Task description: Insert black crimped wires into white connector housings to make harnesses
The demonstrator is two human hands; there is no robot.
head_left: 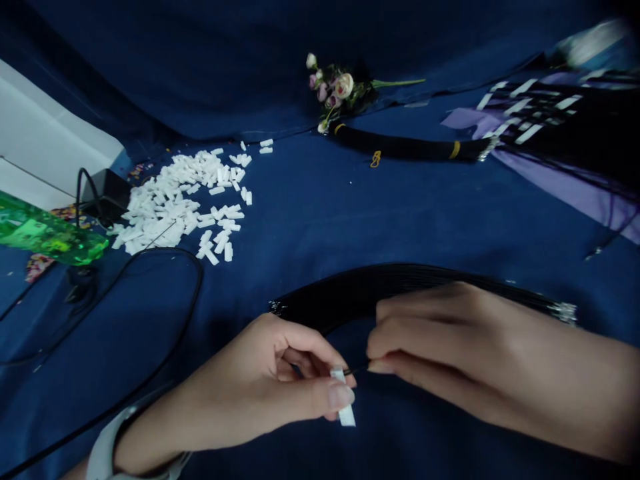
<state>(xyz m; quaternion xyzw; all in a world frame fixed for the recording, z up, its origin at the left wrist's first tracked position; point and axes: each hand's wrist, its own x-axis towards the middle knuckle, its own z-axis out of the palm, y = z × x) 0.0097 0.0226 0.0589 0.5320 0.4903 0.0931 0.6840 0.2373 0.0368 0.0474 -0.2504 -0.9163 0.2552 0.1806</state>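
The left hand [280,380], nearer, pinches a small white tag [347,415] upright-slanting, thumb against finger; just to its right, the right hand [425,347], fingers closed, meets the dark cord [356,370] crossing the tag's upper end.

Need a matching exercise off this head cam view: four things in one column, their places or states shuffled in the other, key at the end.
1. Flowers
2. Pile of white pieces
3. Left hand
4. Purple cloth

A. Pinching a white tag
B. Partly under black cords
C. At the left end of the yellow-banded bundle
D. Beside the black box

Pairs: 1-C, 2-D, 3-A, 4-B
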